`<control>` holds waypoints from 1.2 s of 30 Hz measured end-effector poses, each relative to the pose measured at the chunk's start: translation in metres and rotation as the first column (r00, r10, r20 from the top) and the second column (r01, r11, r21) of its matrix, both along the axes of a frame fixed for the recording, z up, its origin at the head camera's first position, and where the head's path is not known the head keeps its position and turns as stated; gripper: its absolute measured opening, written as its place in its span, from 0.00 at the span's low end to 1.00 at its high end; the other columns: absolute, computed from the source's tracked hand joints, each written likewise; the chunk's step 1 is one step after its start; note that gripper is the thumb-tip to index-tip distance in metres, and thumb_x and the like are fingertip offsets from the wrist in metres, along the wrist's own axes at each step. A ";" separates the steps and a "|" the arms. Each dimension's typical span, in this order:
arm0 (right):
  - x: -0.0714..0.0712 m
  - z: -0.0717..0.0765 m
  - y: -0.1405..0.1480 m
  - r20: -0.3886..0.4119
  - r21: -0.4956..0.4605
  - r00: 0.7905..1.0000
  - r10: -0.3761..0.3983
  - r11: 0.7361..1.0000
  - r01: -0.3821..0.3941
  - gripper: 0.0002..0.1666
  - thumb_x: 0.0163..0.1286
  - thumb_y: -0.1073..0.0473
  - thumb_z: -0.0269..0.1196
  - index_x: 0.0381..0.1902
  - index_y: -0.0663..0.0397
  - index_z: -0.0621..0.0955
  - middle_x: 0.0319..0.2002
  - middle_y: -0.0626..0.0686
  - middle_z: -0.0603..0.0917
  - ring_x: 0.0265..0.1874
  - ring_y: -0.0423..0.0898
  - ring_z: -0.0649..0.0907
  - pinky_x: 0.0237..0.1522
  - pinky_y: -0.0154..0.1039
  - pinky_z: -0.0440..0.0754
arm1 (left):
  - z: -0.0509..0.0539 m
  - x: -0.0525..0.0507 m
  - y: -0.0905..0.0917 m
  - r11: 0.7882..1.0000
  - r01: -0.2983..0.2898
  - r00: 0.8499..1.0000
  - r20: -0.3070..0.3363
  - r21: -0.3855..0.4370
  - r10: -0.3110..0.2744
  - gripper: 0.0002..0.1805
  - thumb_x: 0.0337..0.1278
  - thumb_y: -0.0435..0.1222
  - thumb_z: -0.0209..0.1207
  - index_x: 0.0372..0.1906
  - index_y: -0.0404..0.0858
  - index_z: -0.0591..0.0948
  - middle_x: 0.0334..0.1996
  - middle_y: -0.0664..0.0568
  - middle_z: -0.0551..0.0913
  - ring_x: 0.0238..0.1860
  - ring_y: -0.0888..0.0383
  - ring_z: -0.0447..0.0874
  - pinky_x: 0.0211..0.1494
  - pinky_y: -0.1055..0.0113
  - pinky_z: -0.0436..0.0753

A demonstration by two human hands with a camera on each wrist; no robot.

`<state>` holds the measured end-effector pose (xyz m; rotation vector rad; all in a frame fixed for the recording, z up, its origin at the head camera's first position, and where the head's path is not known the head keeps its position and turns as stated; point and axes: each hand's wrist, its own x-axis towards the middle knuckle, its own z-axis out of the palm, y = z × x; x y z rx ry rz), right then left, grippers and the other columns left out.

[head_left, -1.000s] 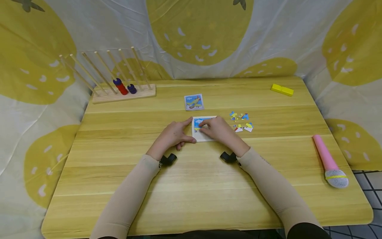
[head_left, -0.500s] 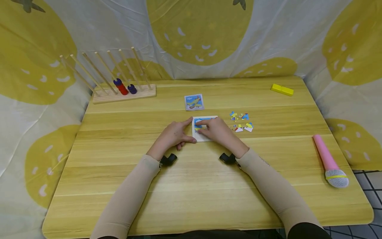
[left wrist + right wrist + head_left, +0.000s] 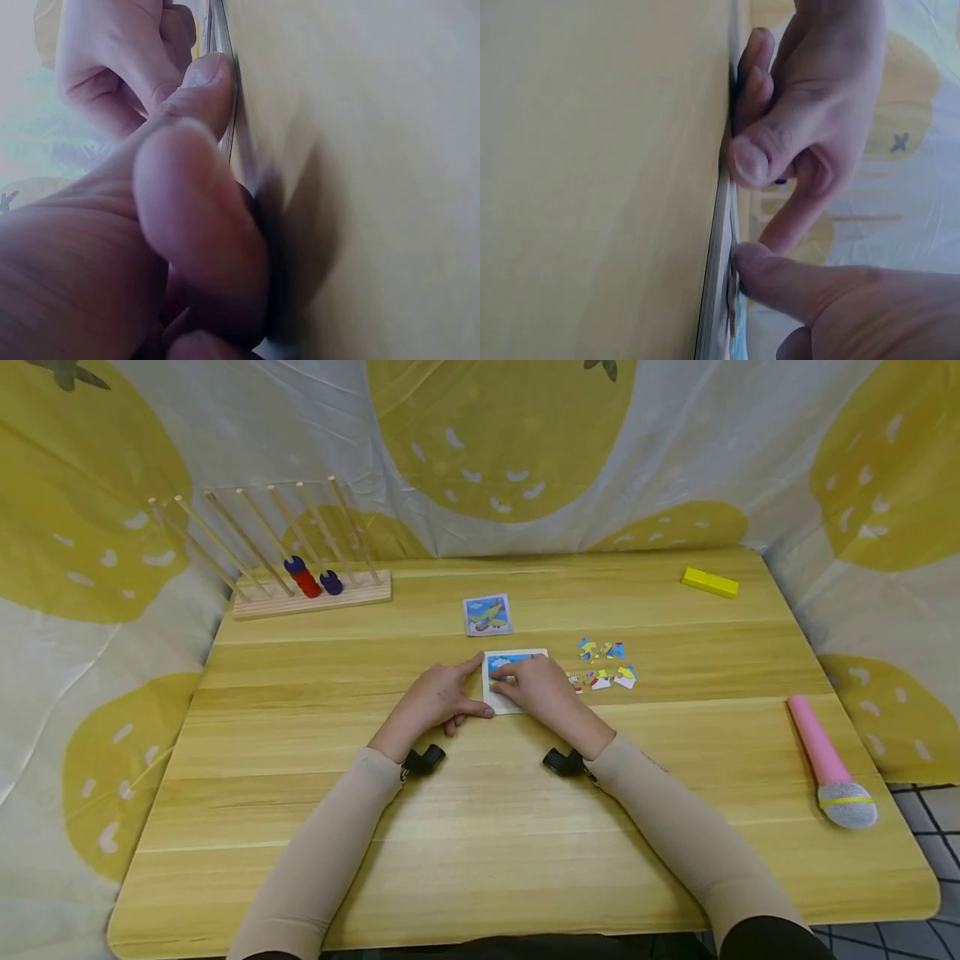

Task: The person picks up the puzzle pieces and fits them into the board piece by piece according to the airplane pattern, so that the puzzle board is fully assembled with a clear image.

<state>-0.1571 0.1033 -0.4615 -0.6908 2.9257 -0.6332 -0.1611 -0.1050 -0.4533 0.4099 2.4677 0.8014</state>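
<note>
Looking down from the near edge of the table [image 3: 487, 835], we see two beige sleeves [image 3: 322, 852] reach forward, with black wrist cameras [image 3: 423, 761] strapped at the cuffs. Off to the right lies a pink microphone [image 3: 816, 747], its grey head towards us. Ahead, the left hand [image 3: 442, 697] has its thumb and forefinger spread wide, touching the left edge of a white-framed puzzle tray [image 3: 504, 703]. The right hand [image 3: 546, 689] reaches over that tray, thumb and forefinger close together on its picture; we cannot tell whether they pinch a piece. Just right of it, loose puzzle pieces [image 3: 601, 682] lie scattered. Beyond the tray we find an aeroplane picture card [image 3: 487, 615], then a yellow block [image 3: 709, 582] at far right and a wooden peg stand [image 3: 352, 597] with red and blue rings [image 3: 306, 581] at far left. Lemon-yellow-patterned cloth [image 3: 495, 443] hangs behind.
</note>
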 end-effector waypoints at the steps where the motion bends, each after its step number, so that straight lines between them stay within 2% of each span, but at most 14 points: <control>1: 0.001 0.000 -0.002 -0.013 0.008 1.000 -0.005 1.000 0.005 0.16 0.76 0.46 0.69 0.54 0.43 0.92 0.32 0.52 0.94 0.29 0.50 0.88 0.34 0.45 0.85 | 0.000 0.000 0.000 1.000 0.001 1.000 -0.001 0.001 -0.001 0.60 0.54 0.56 0.76 0.87 0.54 0.54 0.12 0.52 0.83 0.12 0.55 0.83 0.25 0.63 0.86; 3: 0.002 0.001 -0.004 -0.032 0.022 0.999 -0.016 1.000 0.017 0.16 0.75 0.46 0.69 0.54 0.43 0.93 0.39 0.52 0.95 0.38 0.54 0.92 0.42 0.51 0.88 | 0.000 0.000 0.000 1.000 0.002 1.000 -0.003 0.003 -0.002 0.60 0.54 0.55 0.76 0.87 0.54 0.55 0.12 0.52 0.83 0.12 0.55 0.83 0.25 0.62 0.86; 5: 0.003 0.002 -0.005 -0.029 0.030 0.999 -0.028 0.999 0.029 0.16 0.76 0.46 0.69 0.54 0.43 0.92 0.41 0.52 0.95 0.42 0.56 0.92 0.46 0.54 0.89 | 0.001 0.001 0.000 1.000 0.004 1.000 -0.006 0.003 -0.004 0.60 0.54 0.56 0.76 0.87 0.53 0.55 0.11 0.52 0.83 0.12 0.55 0.83 0.25 0.62 0.86; 9: 0.003 0.002 -0.005 -0.022 0.035 0.999 -0.042 0.998 0.042 0.16 0.76 0.46 0.68 0.55 0.42 0.92 0.43 0.52 0.95 0.44 0.57 0.92 0.47 0.55 0.89 | 0.001 0.000 0.001 1.000 0.010 1.000 -0.014 0.001 -0.010 0.60 0.54 0.56 0.76 0.87 0.53 0.55 0.11 0.53 0.83 0.12 0.56 0.83 0.26 0.63 0.86; 11: 0.003 0.001 -0.005 -0.021 0.031 0.999 -0.043 0.999 0.043 0.16 0.76 0.46 0.68 0.56 0.42 0.92 0.38 0.53 0.95 0.38 0.55 0.92 0.43 0.52 0.88 | 0.002 0.000 0.001 1.000 0.012 1.000 -0.016 0.002 -0.012 0.60 0.54 0.56 0.76 0.87 0.53 0.55 0.11 0.53 0.83 0.12 0.56 0.83 0.26 0.63 0.86; 13: 0.002 0.003 -0.003 0.005 -0.001 0.999 -0.049 0.999 0.049 0.18 0.76 0.46 0.68 0.58 0.42 0.91 0.28 0.54 0.92 0.27 0.50 0.87 0.34 0.47 0.85 | 0.003 0.000 0.001 1.000 0.015 1.000 -0.012 0.003 -0.015 0.60 0.54 0.55 0.76 0.87 0.52 0.54 0.11 0.52 0.83 0.12 0.55 0.83 0.26 0.63 0.86; 16: -0.002 0.012 0.007 0.094 -0.107 0.992 -0.089 0.989 0.099 0.20 0.76 0.45 0.69 0.61 0.42 0.89 0.15 0.50 0.78 0.16 0.43 0.71 0.23 0.39 0.71 | 0.004 -0.001 0.002 1.000 0.019 1.000 -0.001 0.001 -0.019 0.60 0.54 0.55 0.76 0.87 0.52 0.54 0.12 0.52 0.83 0.12 0.55 0.83 0.25 0.63 0.86; 18: -0.007 0.021 0.020 0.171 -0.203 0.978 -0.120 0.967 0.154 0.22 0.75 0.45 0.70 0.63 0.43 0.88 0.14 0.47 0.70 0.14 0.41 0.65 0.19 0.36 0.64 | 0.005 0.000 0.002 1.000 0.018 1.000 0.007 -0.006 -0.018 0.60 0.55 0.55 0.76 0.87 0.52 0.54 0.13 0.52 0.84 0.13 0.55 0.84 0.26 0.63 0.85; 22: -0.016 0.039 0.060 0.282 -0.359 0.942 -0.181 0.891 0.278 0.25 0.73 0.47 0.72 0.65 0.43 0.86 0.14 0.43 0.64 0.14 0.41 0.61 0.18 0.34 0.58 | 0.005 0.000 0.002 1.000 -0.003 1.000 0.028 -0.015 0.003 0.61 0.54 0.55 0.77 0.87 0.52 0.54 0.13 0.51 0.84 0.13 0.55 0.84 0.27 0.63 0.85; 25: -0.022 0.046 0.094 0.332 -0.425 0.918 -0.216 0.835 0.350 0.27 0.72 0.48 0.73 0.67 0.42 0.85 0.13 0.42 0.60 0.15 0.41 0.57 0.19 0.36 0.57 | 0.004 0.000 0.003 1.000 -0.018 0.999 0.042 -0.007 0.019 0.61 0.53 0.55 0.78 0.87 0.53 0.54 0.13 0.51 0.84 0.13 0.55 0.83 0.24 0.62 0.86; 27: -0.025 0.046 0.116 0.358 -0.449 0.906 -0.226 0.809 0.379 0.29 0.72 0.48 0.73 0.69 0.42 0.84 0.13 0.41 0.58 0.15 0.40 0.56 0.19 0.36 0.57 | 0.004 -0.001 0.003 1.000 -0.029 0.998 0.054 0.009 0.028 0.62 0.53 0.54 0.78 0.87 0.53 0.53 0.13 0.50 0.84 0.13 0.55 0.83 0.23 0.62 0.86; 30: -0.029 0.040 0.143 0.393 -0.447 0.890 -0.232 0.797 0.406 0.31 0.72 0.46 0.73 0.71 0.42 0.82 0.13 0.41 0.58 0.14 0.40 0.56 0.18 0.36 0.57 | 0.003 -0.002 0.001 0.998 -0.052 0.996 0.079 0.042 0.048 0.63 0.52 0.53 0.79 0.88 0.55 0.52 0.14 0.49 0.83 0.13 0.54 0.83 0.23 0.61 0.86; 36: -0.038 0.021 0.172 0.472 -0.382 0.852 -0.225 0.819 0.428 0.32 0.72 0.46 0.73 0.72 0.40 0.81 0.13 0.40 0.60 0.14 0.40 0.58 0.17 0.35 0.57 | 0.001 -0.001 -0.002 0.991 -0.089 0.989 0.126 0.099 0.076 0.62 0.54 0.49 0.79 0.87 0.58 0.51 0.14 0.48 0.84 0.13 0.54 0.83 0.23 0.59 0.87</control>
